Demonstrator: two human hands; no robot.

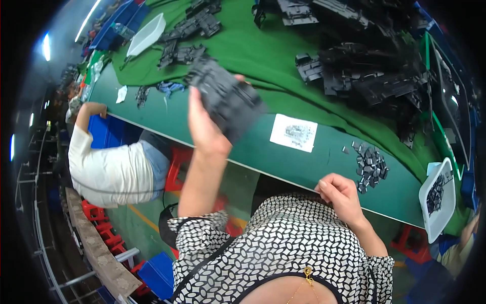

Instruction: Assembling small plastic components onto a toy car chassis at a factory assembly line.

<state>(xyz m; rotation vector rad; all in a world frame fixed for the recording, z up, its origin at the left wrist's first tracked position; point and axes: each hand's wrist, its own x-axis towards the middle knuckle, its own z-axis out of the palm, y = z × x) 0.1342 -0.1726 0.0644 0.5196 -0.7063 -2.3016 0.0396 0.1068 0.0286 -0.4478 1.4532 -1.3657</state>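
Observation:
My left hand [206, 129] is raised over the table and wrapped round a black moulded plastic part [228, 99], somewhat blurred, with ribs and raised shapes on its surface. At the table's front edge my right hand [340, 195] is closed, thumb pressed against curled fingers. Whatever it pinches, if anything, is hidden. Just beyond that hand lies a loose pile of small black pieces [372, 166]. A white printed sheet [294, 133] lies flat on the green table [248, 152] between my hands.
Black plastic parts [367, 71] heap up on green cloth [253, 50] at far right; more parts [195, 25] lie far left. A white tray [437, 202] of small black pieces sits right, another white tray [147, 35] far left. A person in white [116, 167] is at left.

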